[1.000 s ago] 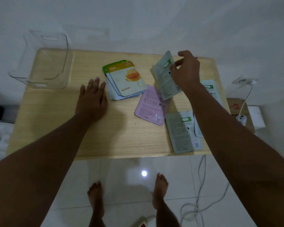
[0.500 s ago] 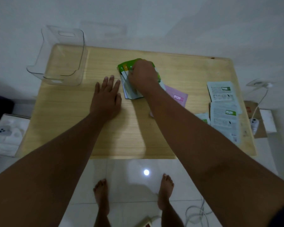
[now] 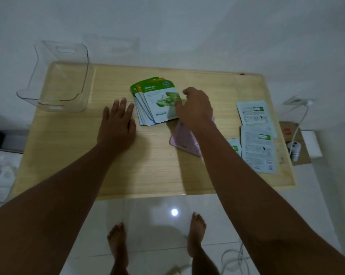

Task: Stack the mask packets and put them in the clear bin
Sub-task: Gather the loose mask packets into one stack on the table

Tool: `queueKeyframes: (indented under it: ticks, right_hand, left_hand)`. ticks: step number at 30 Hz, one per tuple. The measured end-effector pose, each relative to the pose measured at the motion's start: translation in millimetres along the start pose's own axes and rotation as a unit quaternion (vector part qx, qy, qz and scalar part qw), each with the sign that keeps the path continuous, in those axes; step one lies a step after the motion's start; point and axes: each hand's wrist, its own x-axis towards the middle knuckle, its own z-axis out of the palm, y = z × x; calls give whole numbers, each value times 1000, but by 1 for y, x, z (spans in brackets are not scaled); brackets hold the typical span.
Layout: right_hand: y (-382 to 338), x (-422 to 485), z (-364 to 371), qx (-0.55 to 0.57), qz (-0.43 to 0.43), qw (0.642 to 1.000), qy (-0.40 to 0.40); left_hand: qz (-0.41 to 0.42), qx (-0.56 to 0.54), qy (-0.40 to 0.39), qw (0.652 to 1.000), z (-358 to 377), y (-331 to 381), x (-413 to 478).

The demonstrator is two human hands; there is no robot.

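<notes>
A fanned stack of mask packets [image 3: 156, 102] lies mid-table, a green aloe vera packet on top. My right hand [image 3: 195, 108] rests at the stack's right edge, fingers curled and touching the top packet; whether it grips it I cannot tell. Flat on the wooden table [image 3: 147, 171], my left hand [image 3: 118, 124] lies just left of the stack, fingers spread, holding nothing. A pink packet [image 3: 184, 137] lies partly under my right forearm. Several pale grey packets [image 3: 257, 135] lie at the right side. The clear bin [image 3: 62, 76] stands empty at the far left corner.
A white wall rises right behind the table. A white cable and plug [image 3: 302, 116] hang past the right edge, above a small white device [image 3: 294, 149] on cardboard. White items [image 3: 0, 175] lie on the floor at left. My bare feet stand below the front edge.
My right hand carried a grey-green packet from the right over to the stack and laid it down face up. It has now slid to the stack's right edge. My left hand stayed flat.
</notes>
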Motion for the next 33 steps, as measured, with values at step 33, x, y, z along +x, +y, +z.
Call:
queueKeyframes:
  ticks: [33]
  right_hand:
    - [63, 6, -52, 110, 67, 988, 85]
  left_hand:
    - [-4, -6, -2, 1000, 3, 3, -1]
